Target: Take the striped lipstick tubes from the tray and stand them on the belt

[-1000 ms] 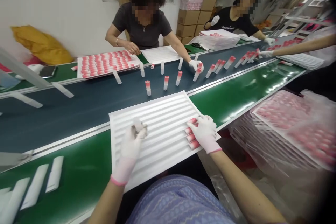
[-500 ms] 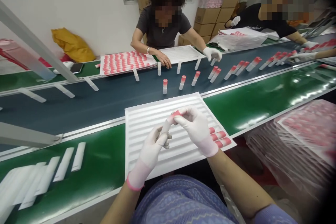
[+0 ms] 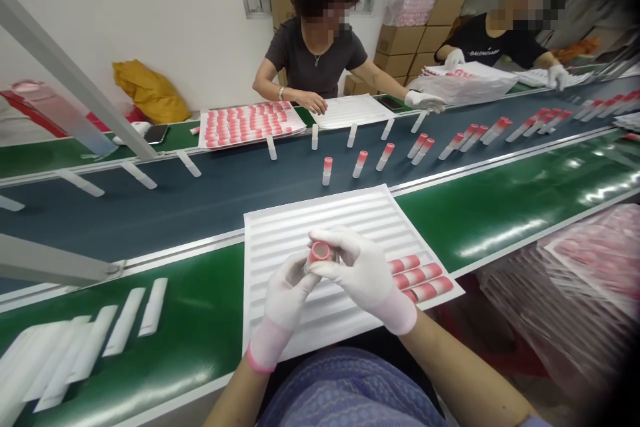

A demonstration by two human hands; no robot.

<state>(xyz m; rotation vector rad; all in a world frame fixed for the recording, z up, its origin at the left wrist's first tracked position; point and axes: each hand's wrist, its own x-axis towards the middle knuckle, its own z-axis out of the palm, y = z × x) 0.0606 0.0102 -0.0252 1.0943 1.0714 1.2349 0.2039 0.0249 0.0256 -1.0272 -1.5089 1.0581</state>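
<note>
Between my gloved hands is a small red-and-white cosmetic tube (image 3: 321,251), its round red end turned up toward me. My left hand (image 3: 286,295) is closed around its lower part, which the fingers mostly hide. With thumb and fingers, my right hand (image 3: 361,272) grips the red end from the right. Both hands are over a white ridged tray (image 3: 270,230). Several red-and-white tubes (image 3: 417,275) lie in the grooves at the tray's right side, partly hidden by my right hand.
Beyond the tray, a dark conveyor belt (image 3: 225,180) carries upright red-topped tubes (image 3: 360,165) and plain white ones (image 3: 315,137). White tubes (image 3: 153,307) lie on the green ledge at left. Two co-workers sit opposite; one has a filled tray (image 3: 250,123). Wrapped stacks (image 3: 540,293) stand right.
The tube has been tipped so its red end faces me; before, it slanted sideways with its white part showing. The nearer co-worker's gloved hand has moved right. My view has shifted slightly.
</note>
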